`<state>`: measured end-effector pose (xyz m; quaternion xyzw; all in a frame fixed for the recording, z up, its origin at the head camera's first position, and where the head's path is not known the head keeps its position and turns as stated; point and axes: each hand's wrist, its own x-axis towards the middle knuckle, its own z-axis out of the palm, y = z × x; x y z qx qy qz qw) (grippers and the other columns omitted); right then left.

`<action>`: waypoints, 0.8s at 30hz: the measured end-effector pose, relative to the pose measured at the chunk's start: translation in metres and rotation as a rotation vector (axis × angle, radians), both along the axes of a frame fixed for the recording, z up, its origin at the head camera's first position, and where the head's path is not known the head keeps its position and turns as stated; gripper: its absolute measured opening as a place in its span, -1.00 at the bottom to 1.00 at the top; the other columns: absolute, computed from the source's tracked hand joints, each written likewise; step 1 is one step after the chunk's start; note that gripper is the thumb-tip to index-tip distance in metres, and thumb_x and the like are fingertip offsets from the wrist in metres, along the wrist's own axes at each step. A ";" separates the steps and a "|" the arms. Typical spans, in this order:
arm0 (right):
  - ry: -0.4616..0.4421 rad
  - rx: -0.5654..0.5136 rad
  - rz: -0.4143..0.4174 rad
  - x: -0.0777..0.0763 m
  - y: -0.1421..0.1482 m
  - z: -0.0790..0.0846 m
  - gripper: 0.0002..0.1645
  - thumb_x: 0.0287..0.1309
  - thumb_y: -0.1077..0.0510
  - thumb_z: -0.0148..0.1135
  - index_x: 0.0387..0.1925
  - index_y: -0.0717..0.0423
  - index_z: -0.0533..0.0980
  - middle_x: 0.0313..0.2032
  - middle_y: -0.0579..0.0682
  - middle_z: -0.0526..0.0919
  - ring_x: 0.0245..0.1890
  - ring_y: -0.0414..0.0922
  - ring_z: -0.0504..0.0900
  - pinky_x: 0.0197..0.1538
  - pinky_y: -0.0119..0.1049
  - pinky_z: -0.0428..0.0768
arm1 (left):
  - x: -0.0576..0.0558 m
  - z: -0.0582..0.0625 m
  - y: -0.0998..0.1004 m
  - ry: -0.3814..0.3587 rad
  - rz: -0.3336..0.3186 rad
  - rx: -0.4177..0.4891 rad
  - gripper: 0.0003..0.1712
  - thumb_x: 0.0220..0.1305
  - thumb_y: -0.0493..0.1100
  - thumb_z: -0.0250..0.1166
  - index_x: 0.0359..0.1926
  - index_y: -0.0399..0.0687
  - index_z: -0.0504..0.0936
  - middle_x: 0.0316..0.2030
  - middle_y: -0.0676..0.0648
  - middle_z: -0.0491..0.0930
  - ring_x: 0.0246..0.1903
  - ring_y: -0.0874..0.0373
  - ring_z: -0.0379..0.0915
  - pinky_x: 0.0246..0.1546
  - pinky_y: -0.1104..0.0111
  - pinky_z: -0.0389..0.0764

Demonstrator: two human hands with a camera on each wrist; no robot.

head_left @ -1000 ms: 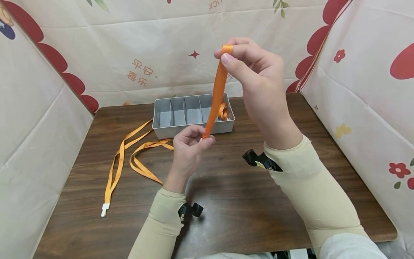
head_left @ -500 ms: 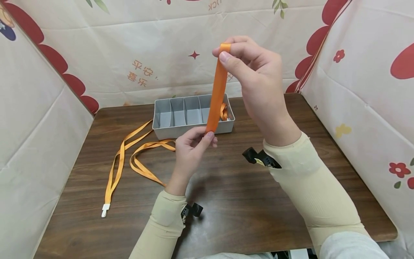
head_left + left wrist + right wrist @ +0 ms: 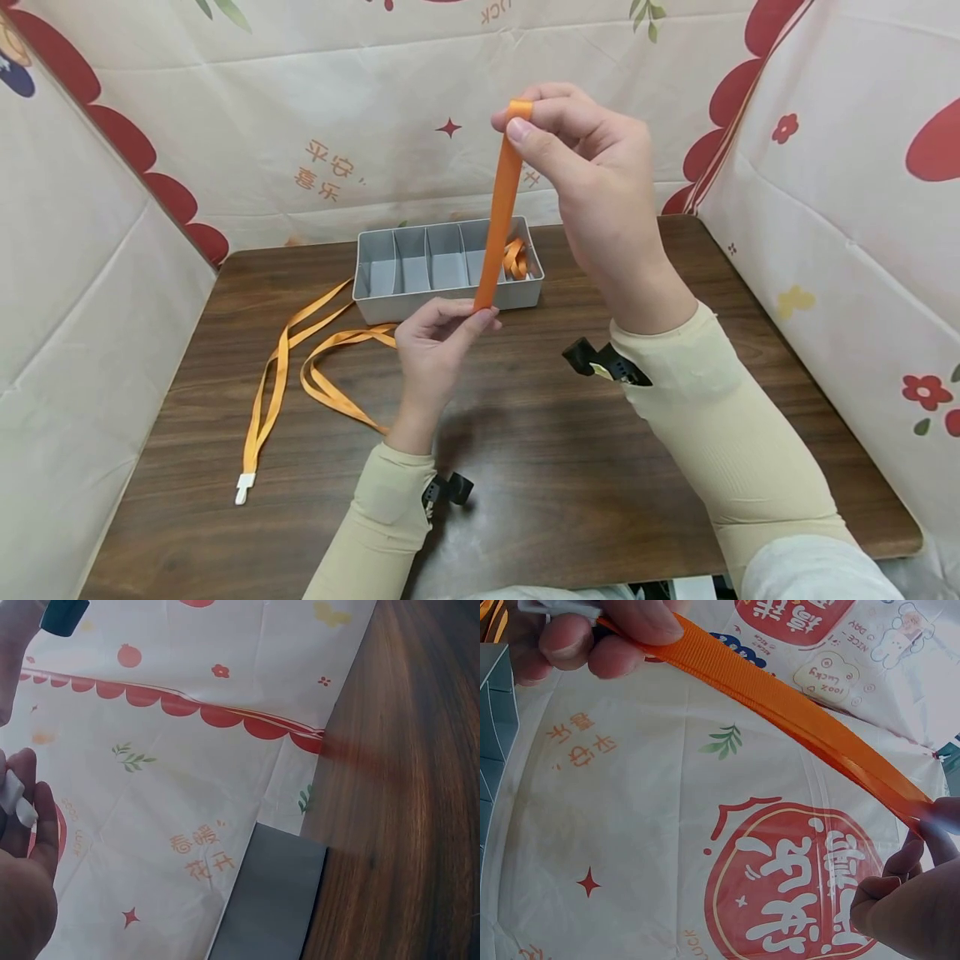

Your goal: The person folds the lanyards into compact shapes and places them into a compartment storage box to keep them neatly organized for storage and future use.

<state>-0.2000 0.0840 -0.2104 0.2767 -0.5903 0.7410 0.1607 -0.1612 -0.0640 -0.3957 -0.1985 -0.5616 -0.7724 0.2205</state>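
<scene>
The wooden worktop (image 3: 555, 500) meets a printed white sheet (image 3: 262, 167) at the back; its right edge runs close beside a side sheet (image 3: 832, 208), and its front edge passes under my right sleeve (image 3: 720, 433). I have room to move between my two sleeves and out toward that right edge. The strap (image 3: 501, 208) is up in the air, crossing in front of the right half of the grey box (image 3: 378, 310) as I look down. I count one box, one orange coil (image 3: 516, 260) in its right-end compartment, and two pieces of lanyard on the left: a long length (image 3: 282, 354) with one white clip (image 3: 244, 488), and a loop (image 3: 348, 336) partly hidden by my left hand (image 3: 442, 337). The strap is bright orange, flat, finely ribbed, doubled and nearly straight, tilted slightly. My right hand (image 3: 600, 175) pinches its top; my left pinches its bottom, a white piece (image 3: 11, 793) among the fingers.
</scene>
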 end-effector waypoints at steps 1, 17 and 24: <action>0.001 -0.002 0.003 0.000 0.000 0.000 -0.83 0.32 0.38 0.30 -0.27 0.31 0.79 -0.23 0.00 0.72 0.08 0.00 0.53 0.04 -0.19 0.52 | 0.000 0.000 0.000 -0.001 0.007 -0.010 -0.73 0.31 -0.35 0.49 -0.17 -0.57 0.66 -0.29 0.12 0.85 -0.34 0.20 0.81 -0.12 0.19 0.84; 0.112 0.023 0.078 0.001 0.001 -0.002 -0.81 0.28 0.39 0.29 -0.18 0.38 0.77 -0.10 0.06 0.64 0.09 0.09 0.53 0.14 -0.12 0.55 | 0.000 0.004 0.004 -0.007 0.107 -0.024 -0.76 0.36 -0.32 0.46 -0.18 -0.54 0.73 -0.34 -0.17 0.84 -0.32 0.22 0.81 -0.13 0.27 0.83; 0.176 0.055 0.084 0.004 0.001 -0.005 -0.80 0.25 0.41 0.28 -0.16 0.46 0.74 -0.01 0.07 0.58 -0.07 0.11 0.68 0.00 -0.19 0.62 | -0.001 0.002 0.006 -0.038 0.176 -0.137 -0.86 0.36 -0.33 0.45 -0.23 -0.41 0.76 -0.37 -0.41 0.75 -0.38 0.16 0.75 -0.30 0.46 0.68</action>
